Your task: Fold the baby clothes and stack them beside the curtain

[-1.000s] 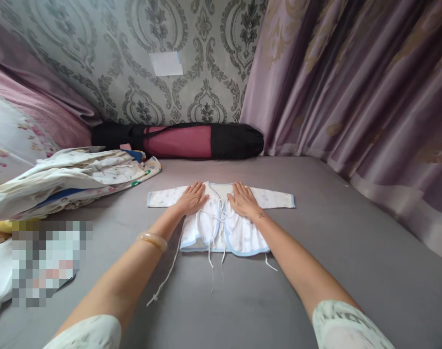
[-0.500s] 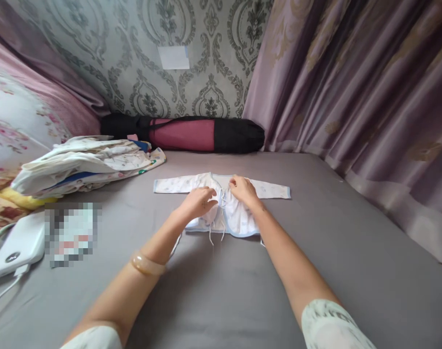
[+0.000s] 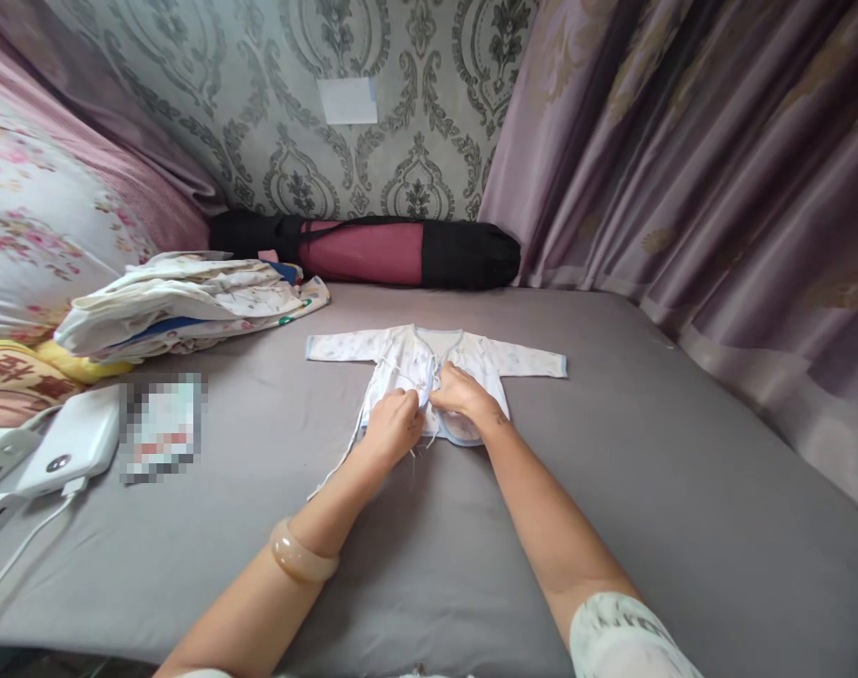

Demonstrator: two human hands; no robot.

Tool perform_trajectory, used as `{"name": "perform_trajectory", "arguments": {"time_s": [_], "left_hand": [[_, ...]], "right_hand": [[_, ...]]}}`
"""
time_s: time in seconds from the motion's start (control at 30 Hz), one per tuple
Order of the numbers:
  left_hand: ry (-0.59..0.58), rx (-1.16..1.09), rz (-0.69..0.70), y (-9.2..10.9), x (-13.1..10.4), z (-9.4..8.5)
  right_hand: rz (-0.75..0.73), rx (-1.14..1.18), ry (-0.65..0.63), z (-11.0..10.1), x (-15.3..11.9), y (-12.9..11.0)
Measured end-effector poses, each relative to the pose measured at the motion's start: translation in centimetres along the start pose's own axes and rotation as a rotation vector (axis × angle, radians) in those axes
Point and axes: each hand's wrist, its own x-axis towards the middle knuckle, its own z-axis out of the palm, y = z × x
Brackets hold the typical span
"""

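Observation:
A small white baby shirt (image 3: pixel 463 348) with light blue edging lies spread on the grey sheet, sleeves stretched out to both sides. My left hand (image 3: pixel 398 421) is closed at the lower middle of its front, by the blue-edged opening. Just to the right, my right hand (image 3: pixel 461 391) has its fingers pinched on the same front edge. White ties hang near the fingers and below the hem, and one long tie (image 3: pixel 340 463) trails off to the lower left. The fingertips partly hide the cloth between them.
Folded clothes (image 3: pixel 188 301) lie at the left, near a white power bank (image 3: pixel 79 438) with a cable and a blurred packet (image 3: pixel 164 428). A black and maroon roll bag (image 3: pixel 364 252) lies along the wall. Purple curtains (image 3: pixel 647 141) hang at the right.
Both hands have moved down the shirt front and closer together; the left fingers, apart before, are now closed. The shirt's collar and chest show more. The view has shifted slightly.

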Motion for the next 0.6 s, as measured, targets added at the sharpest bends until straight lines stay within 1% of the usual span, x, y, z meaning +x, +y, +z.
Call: {"name": "perform_trajectory", "arguments": {"time_s": [0.1, 0.17, 0.33, 0.43, 0.47, 0.53, 0.6], "left_hand": [[0.043, 0.032, -0.001, 0.1, -0.2, 0.6], [0.071, 0.055, -0.002, 0.3, -0.4, 0.9], [0.095, 0.107, -0.027, 0.8, -0.8, 1.0], [0.084, 0.104, -0.041, 0.9, -1.0, 0.8], [0.081, 0.100, -0.039, 0.9, -1.0, 0.8], [0.081, 0.092, -0.030, 0.7, -1.0, 0.7], [0.080, 0.084, -0.025, 0.5, -0.9, 0.7]], "right_hand": [[-0.008, -0.031, -0.028, 0.0, -0.7, -0.5], [0.003, -0.044, -0.020, 0.3, -0.9, -0.9], [0.067, -0.061, 0.098, 1.7, -0.8, -1.9], [0.053, -0.072, 0.120, 1.9, -0.5, -1.6], [0.038, -0.063, 0.115, 1.7, -0.3, -1.2], [0.008, 0.025, 0.052, 1.2, 0.2, -0.1], [0.011, 0.238, -0.046, 0.5, 0.8, 1.2]]}}
